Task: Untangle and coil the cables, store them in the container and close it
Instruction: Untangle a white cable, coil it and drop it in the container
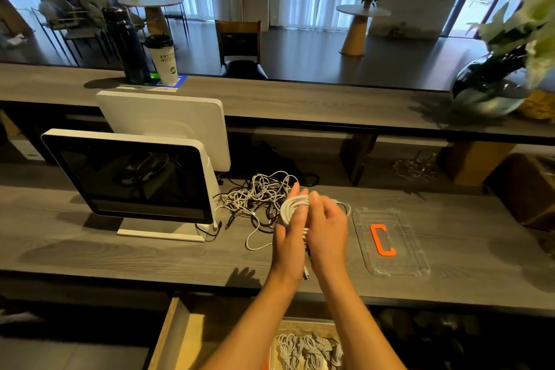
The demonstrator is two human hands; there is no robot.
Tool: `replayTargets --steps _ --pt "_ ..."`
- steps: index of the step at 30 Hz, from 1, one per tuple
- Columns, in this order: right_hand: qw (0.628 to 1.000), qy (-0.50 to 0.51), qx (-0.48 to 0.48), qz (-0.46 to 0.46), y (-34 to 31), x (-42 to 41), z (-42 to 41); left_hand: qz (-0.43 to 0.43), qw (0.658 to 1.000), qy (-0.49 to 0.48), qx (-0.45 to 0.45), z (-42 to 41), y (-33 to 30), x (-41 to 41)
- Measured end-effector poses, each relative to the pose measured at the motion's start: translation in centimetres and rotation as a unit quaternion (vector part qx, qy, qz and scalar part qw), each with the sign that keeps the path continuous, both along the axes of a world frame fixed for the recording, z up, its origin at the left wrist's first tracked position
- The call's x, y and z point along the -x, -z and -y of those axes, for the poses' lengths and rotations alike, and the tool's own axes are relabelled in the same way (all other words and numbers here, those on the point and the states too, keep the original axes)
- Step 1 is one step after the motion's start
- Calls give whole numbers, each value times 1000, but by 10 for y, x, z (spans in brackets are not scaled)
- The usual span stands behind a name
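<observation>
A white cable coil (292, 207) is wound around the straight fingers of my left hand (290, 237), above the grey counter. My right hand (326, 231) is beside it with fingers curled, pinching the cable's free end. A tangled heap of white and dark cables (258, 198) lies on the counter just behind and left of my hands. The container's clear lid (390, 240) with its orange handle (382, 240) lies flat to the right. The container (306, 348) sits in an open drawer below, holding several coiled white cables.
A white point-of-sale monitor (129, 177) stands at the left on the counter (120, 255). A raised shelf behind carries a dark bottle (126, 45), a paper cup (163, 58) and a glass vase with a plant (492, 87). The wooden drawer (174, 336) is open toward me.
</observation>
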State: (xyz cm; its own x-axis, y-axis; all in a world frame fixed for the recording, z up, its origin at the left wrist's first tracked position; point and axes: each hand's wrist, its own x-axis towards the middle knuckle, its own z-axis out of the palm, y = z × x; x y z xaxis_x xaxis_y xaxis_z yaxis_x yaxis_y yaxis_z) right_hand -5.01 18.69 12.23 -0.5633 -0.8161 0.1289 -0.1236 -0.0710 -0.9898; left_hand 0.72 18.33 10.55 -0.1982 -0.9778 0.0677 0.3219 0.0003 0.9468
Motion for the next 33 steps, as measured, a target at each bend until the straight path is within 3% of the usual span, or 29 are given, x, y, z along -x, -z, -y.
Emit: replayTargets --steps 3,5,8,10,16,21,25,29,33 --pt "990 38 45 -130 2 20 -4 55 997 34 -36 12 -6 -15" --pt "977 43 59 -199 6 32 -6 176 979 103 12 23 -14 -26" --pt "976 25 64 -206 10 39 -7 297 932 205 45 28 -25 -36" --pt "983 10 63 -173 9 39 -8 291 929 220 53 27 -26 -38" --pt "998 -5 -8 -62 4 27 2 204 975 66 53 17 -16 -29" --pt "993 -28 11 -116 6 29 -3 210 964 157 46 27 -21 -43" --pt "988 -113 4 -101 0 37 -4 303 945 108 52 27 -23 -46" --pt "968 -217 -28 -122 -13 68 -11 306 943 115 54 36 -22 -64" --pt "981 -169 -5 -92 -12 78 -7 320 922 212 55 31 -28 -67"
